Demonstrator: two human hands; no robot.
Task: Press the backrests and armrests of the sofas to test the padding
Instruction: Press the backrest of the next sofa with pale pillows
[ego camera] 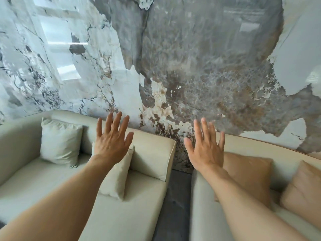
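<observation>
Two cream sofas stand side by side against a marble wall. The left sofa's backrest (152, 152) runs behind my left hand (112, 138), which is raised in front of it with fingers spread, holding nothing. The right sofa's backrest (251, 148) lies behind my right hand (205, 147), also open with fingers apart. Whether either palm touches the padding cannot be told. The left sofa's seat (130, 211) and the right sofa's seat (205, 214) lie under my forearms.
Two pale cushions (60, 141) (115, 178) rest on the left sofa. Two tan cushions (246, 174) (302, 186) lean on the right sofa. A narrow strip of dark floor (175, 202) separates the sofas. The glossy marble wall (173, 58) rises right behind them.
</observation>
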